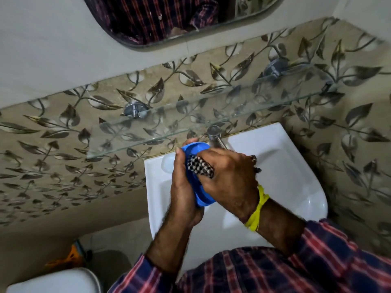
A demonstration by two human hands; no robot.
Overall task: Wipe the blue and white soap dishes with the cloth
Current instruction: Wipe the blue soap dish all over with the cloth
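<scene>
My left hand [183, 187] grips a blue soap dish [195, 150] on edge, above the white sink. My right hand [230, 178] presses a black-and-white checked cloth [198, 166] against the dish's inner face, and only a small patch of cloth shows between my fingers. Most of the dish is hidden between my two hands. No white soap dish shows in this view.
The white sink [285, 166] sits below my hands, with a chrome tap [214, 134] at its back edge. A glass shelf [169, 132] juts from the leaf-patterned tile wall just above. A mirror [169, 17] hangs higher up. A white toilet lid [59, 280] lies at lower left.
</scene>
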